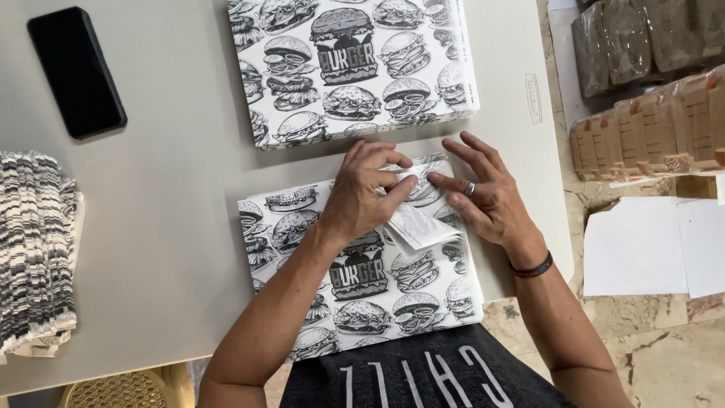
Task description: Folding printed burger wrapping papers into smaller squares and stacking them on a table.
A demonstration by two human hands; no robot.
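Dark shirt [423, 378] at bottom edge, closest to lens. Above it, printed sheet [362, 287] with black-and-white burger drawings lies flat on grey table [174, 189]. Left hand [362, 193] pinches the sheet's upper right corner, fingers curled tight on the folded flap [419, 223]. Right hand [483, 196], ring and wristband, fingers spread flat, presses the sheet just beside the fold. Second stack of printed sheets [355, 64] farther up. Black phone [75, 72] upper left; folded pile [34, 249] at left edge.
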